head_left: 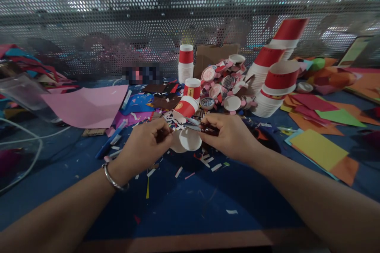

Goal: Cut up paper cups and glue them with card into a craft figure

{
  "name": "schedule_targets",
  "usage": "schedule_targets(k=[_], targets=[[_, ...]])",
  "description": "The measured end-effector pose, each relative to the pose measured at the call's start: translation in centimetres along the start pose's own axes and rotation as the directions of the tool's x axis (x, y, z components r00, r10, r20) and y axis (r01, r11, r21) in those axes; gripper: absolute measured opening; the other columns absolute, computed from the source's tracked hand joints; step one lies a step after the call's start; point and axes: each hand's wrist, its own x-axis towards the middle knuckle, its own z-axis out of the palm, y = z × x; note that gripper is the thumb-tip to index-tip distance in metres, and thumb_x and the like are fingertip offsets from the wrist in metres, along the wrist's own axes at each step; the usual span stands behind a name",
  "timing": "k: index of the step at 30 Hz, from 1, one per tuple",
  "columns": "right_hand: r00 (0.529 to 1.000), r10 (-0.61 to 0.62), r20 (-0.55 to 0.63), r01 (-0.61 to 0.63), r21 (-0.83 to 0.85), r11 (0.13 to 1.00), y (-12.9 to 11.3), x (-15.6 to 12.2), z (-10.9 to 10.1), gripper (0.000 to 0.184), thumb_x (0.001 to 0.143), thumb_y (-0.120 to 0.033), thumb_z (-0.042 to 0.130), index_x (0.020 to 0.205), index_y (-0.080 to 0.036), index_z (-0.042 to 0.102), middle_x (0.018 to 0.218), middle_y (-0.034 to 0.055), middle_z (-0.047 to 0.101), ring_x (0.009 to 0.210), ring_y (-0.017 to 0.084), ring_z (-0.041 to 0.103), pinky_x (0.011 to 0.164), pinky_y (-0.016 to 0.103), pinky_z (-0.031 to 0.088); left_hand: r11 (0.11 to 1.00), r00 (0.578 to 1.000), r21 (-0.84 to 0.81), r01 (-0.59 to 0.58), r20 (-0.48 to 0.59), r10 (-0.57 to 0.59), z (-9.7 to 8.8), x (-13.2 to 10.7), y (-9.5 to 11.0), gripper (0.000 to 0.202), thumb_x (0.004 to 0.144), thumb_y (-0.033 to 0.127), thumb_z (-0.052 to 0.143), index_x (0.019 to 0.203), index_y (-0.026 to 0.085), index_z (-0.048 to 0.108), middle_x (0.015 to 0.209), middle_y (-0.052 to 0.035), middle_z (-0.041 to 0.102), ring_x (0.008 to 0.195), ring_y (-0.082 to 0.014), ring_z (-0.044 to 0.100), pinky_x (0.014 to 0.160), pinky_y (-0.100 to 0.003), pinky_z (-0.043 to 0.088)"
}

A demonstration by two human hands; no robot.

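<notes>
My right hand (pixel 225 136) is closed around a pair of scissors (pixel 194 125), whose metal blades point left toward my other hand. Pinched in my left hand (pixel 150 144) is a white paper cup piece (pixel 190 139) with rounded edges, hanging just below the blades; its exact shape is partly covered by the fingers and the scissors. Right behind the blades a red and white paper cup (pixel 186 107) lies tilted, and another cup (pixel 192 88) stands behind it. Paper scraps (pixel 208 161) are scattered on the blue table beneath my hands.
Stacked paper cups (pixel 271 91) rise at the right, beside a heap of cut cup bottoms (pixel 213 87). Colored paper sheets (pixel 319 148) lie further right. To the left are a pink sheet (pixel 89 106), a blue pen (pixel 111 140) and a white cable (pixel 37 142). Perforated metal (pixel 118 19) closes the back.
</notes>
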Motion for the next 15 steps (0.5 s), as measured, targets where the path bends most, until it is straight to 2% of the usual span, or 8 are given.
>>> schedule_targets(k=[3,5,7,11,15], targets=[[1.0,-0.007,-0.015,0.007,-0.015,1.0,0.0,0.0,-0.1,0.021,0.085,-0.025,0.069,0.071,-0.019,0.054,0.062,-0.0036,0.051,0.058,0.012,0.046,0.056,0.028,0.029,0.936,0.99,-0.328,0.129,0.091,-0.104,0.5,-0.3,0.5,0.016,0.085,0.034,0.066,0.082,0.02,0.059,0.07,0.001,0.066,0.06,-0.0178,0.067,0.058,-0.031,0.055],[1.0,-0.008,-0.014,0.008,-0.031,0.999,0.0,0.0,-0.1,0.021,0.085,-0.025,0.068,0.071,-0.02,0.054,0.062,-0.0033,0.051,0.058,0.012,0.046,0.056,0.028,0.028,0.828,0.981,-0.53,0.186,0.141,-0.13,0.8,-0.5,0.9,0.023,0.084,0.036,0.072,0.09,0.019,0.057,0.079,0.0001,0.068,0.066,-0.0188,0.072,0.062,-0.034,0.061],[1.0,-0.005,-0.011,0.005,-0.036,0.999,0.0,0.0,-0.1,0.021,0.085,-0.024,0.067,0.07,-0.02,0.053,0.063,-0.0031,0.052,0.058,0.012,0.047,0.056,0.029,0.028,0.726,0.98,-0.659,0.197,0.153,-0.127,1.1,-0.6,1.1,0.031,0.083,0.034,0.077,0.102,0.019,0.058,0.091,-0.0021,0.07,0.076,-0.0185,0.073,0.067,-0.033,0.064],[1.0,-0.004,-0.019,0.004,-0.015,1.0,0.1,0.0,0.1,0.02,0.084,-0.022,0.067,0.071,-0.02,0.052,0.064,-0.0031,0.053,0.059,0.012,0.048,0.057,0.028,0.029,0.589,0.969,-0.771,0.243,0.226,-0.103,1.4,-1.0,1.2,0.047,0.085,0.027,0.079,0.127,0.018,0.06,0.103,-0.0058,0.073,0.092,-0.0179,0.072,0.075,-0.028,0.063],[1.0,-0.002,-0.013,0.002,0.019,1.0,0.2,-0.1,0.3,0.017,0.084,-0.021,0.066,0.072,-0.02,0.053,0.065,-0.0032,0.053,0.06,0.012,0.048,0.058,0.028,0.03,0.524,0.954,-0.803,0.284,0.289,-0.074,1.4,-1.3,1.1,0.045,0.086,0.024,0.08,0.128,0.019,0.066,0.109,-0.0062,0.075,0.099,-0.0164,0.071,0.085,-0.025,0.06]])
